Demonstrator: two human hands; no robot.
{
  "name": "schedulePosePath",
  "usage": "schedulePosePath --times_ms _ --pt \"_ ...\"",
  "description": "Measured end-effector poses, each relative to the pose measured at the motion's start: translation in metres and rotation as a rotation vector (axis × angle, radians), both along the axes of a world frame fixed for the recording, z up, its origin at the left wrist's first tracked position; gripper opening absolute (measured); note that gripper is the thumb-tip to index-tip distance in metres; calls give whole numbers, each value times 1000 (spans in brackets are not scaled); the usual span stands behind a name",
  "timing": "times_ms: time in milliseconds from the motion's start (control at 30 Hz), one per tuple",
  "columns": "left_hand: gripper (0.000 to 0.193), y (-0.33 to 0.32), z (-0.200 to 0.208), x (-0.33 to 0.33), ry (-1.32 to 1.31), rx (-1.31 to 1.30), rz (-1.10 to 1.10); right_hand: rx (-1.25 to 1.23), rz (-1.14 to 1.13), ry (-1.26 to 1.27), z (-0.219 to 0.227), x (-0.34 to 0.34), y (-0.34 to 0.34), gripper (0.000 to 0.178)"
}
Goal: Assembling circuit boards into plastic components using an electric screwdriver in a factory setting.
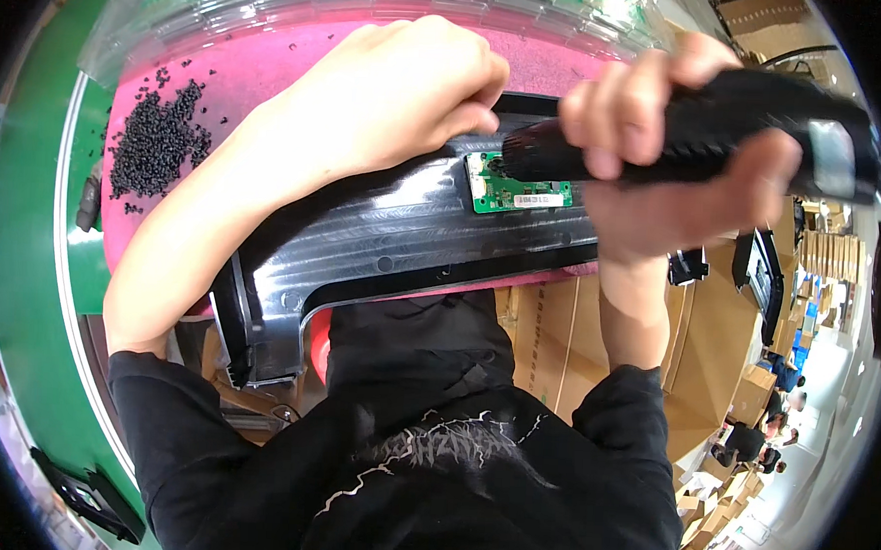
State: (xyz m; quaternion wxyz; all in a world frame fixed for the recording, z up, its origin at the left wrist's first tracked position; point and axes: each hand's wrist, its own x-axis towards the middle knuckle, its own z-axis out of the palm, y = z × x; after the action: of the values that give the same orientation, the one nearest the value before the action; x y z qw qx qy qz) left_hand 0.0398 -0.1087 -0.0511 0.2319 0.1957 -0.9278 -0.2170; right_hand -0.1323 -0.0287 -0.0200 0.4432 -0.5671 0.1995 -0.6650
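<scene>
My right hand is wrapped round a black power screwdriver, held lying over to the side and slightly blurred. The screwdriver's nose end is over a small green circuit board and hides part of it. A white label and a pale connector show on the board, which sits in a long glossy black plastic housing. Just left of the screwdriver's nose, my left hand is closed with its fingers curled over the housing's far side. What those fingers hold, if anything, is hidden.
A heap of small black screws lies on the pink mat at left. Clear plastic trays line the far edge. Cardboard boxes stand below right. A black plastic part rests on the green surface at left.
</scene>
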Motion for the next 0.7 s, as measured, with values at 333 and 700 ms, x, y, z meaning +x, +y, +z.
schedulePosePath --times_ms 333,700 --pt "20 7 4 -8 236 113 -318 -60 100 66 45 -31 20 57" --pt "22 12 16 -14 315 -56 -272 -100 -43 -8 45 -30 28 57"
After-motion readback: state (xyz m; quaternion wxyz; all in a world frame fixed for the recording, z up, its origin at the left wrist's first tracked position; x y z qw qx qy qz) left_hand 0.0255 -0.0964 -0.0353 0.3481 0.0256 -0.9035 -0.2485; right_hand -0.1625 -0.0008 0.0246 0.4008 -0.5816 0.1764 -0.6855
